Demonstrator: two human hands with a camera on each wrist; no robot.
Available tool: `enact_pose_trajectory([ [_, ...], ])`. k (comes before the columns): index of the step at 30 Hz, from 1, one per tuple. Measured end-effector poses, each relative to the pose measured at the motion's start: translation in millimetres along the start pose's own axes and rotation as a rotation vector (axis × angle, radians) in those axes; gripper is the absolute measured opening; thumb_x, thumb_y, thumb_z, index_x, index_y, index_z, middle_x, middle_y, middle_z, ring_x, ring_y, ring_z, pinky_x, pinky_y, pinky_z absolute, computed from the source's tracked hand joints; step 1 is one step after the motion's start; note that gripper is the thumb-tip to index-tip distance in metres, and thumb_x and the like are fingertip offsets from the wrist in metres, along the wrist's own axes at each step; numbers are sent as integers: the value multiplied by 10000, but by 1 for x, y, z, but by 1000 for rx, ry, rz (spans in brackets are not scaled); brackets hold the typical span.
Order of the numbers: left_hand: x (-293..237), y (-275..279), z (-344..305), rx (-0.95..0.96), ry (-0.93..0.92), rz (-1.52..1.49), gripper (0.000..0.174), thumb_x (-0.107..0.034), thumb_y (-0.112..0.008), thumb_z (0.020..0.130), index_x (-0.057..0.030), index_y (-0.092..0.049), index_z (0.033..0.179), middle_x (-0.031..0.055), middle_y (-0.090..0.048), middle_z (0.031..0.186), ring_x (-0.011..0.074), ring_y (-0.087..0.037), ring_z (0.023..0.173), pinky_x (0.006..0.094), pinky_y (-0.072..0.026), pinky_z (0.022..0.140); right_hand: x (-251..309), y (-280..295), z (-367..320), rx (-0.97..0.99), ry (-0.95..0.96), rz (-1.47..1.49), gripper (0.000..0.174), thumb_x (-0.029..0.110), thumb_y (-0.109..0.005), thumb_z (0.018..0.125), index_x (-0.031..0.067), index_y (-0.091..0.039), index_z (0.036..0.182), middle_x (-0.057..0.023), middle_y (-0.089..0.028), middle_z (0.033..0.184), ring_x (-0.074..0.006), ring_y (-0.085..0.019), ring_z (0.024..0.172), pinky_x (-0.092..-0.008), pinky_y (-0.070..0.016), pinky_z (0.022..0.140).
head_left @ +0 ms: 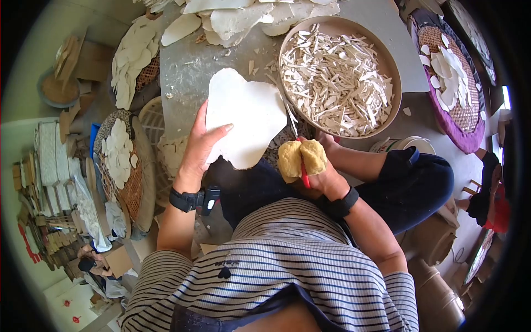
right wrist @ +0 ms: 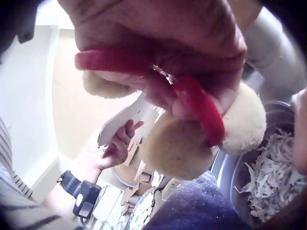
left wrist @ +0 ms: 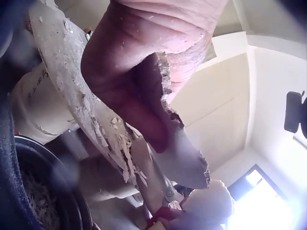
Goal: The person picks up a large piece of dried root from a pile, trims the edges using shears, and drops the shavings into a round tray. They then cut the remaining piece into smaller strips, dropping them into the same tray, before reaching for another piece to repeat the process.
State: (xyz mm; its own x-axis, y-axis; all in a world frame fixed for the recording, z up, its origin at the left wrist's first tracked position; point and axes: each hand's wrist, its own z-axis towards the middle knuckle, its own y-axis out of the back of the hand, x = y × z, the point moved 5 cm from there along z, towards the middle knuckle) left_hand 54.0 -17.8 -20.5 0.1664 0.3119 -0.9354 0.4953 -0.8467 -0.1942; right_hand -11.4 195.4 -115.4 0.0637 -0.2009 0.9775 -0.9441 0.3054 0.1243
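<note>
My left hand (head_left: 197, 146) grips a flat white slab (head_left: 246, 119) by its lower left side, thumb on top and fingers beneath. The slab is broad and irregular, with a rough, broken edge (left wrist: 173, 117) in the left wrist view. My right hand (head_left: 327, 181) holds scissors (head_left: 305, 176) with red handles and metal blades. Their blades lie along the slab's right edge, with a thin white sliver beside them. Yellowish spongy padding (right wrist: 175, 146) bulges around the handles and fingers. In the right wrist view, both red handle loops (right wrist: 196, 105) show within the grip.
A round tray (head_left: 396, 108) full of white cut strips (head_left: 337, 77) stands on the grey table (head_left: 185, 83), right of the slab. More slabs (head_left: 232, 22) pile at the table's far edge. A bucket (right wrist: 236, 177) below holds strips. Woven trays (head_left: 442, 105) with white pieces flank the table.
</note>
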Motion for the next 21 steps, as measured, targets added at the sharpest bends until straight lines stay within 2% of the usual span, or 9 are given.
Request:
enact_pose_trajectory([
  [2,-1,2,-1,15,20,14,728,4,-612,769,6,-233,1390,132,-423,1303,209,-435,1189,323,-355,992,2,5,-1,-79,99,-155,304,167,-516,854,57,-466,1132,-126,-535,1083,-263,-519,1032,-337,-414,900],
  [4,1,3,-3,28,53,31,723,6,-612,768,11,-237,1387,135,-426,1303,209,-435,1191,323,-353,994,44,20,-4,-238,284,-563,185,130,-545,780,51,-556,946,-113,-579,890,-298,-551,887,-346,-447,794],
  [9,4,2,-5,33,100,-6,741,9,-611,766,14,-217,1395,142,-421,1311,211,-430,1196,324,-346,1001,21,15,-5,-297,306,-227,163,140,-536,791,47,-550,925,-116,-578,870,-296,-551,883,-349,-448,799],
  [13,4,3,-6,34,112,11,755,9,-608,768,14,-197,1402,146,-401,1328,214,-419,1208,326,-343,1004,10,8,-3,-288,201,165,162,122,-546,793,50,-528,937,-118,-578,863,-271,-558,886,-350,-455,791],
  [15,4,4,-6,29,114,19,756,9,-607,768,15,-197,1402,147,-390,1338,215,-410,1217,328,-339,1007,18,9,-5,-278,158,121,163,122,-550,788,50,-529,933,-116,-579,856,-270,-561,878,-349,-456,786],
  [17,4,5,-6,40,118,20,757,8,-608,766,15,-197,1402,147,-383,1344,216,-401,1225,329,-333,1011,46,14,-10,-280,123,-158,158,123,-555,777,49,-538,915,-112,-580,848,-276,-564,861,-348,-456,779],
  [19,3,6,-6,66,123,10,760,4,-610,763,15,-199,1402,146,-379,1348,217,-395,1231,330,-326,1015,30,11,-6,-240,153,-331,153,126,-566,762,46,-549,891,-105,-582,840,-282,-568,840,-350,-460,761],
  [21,8,8,-5,73,101,38,759,18,-621,764,16,-203,1398,142,-412,1314,202,-432,1192,317,-370,984,10,9,-5,-187,141,-271,234,142,-564,793,41,-507,997,-115,-571,927,-269,-561,897,-353,-459,798],
])
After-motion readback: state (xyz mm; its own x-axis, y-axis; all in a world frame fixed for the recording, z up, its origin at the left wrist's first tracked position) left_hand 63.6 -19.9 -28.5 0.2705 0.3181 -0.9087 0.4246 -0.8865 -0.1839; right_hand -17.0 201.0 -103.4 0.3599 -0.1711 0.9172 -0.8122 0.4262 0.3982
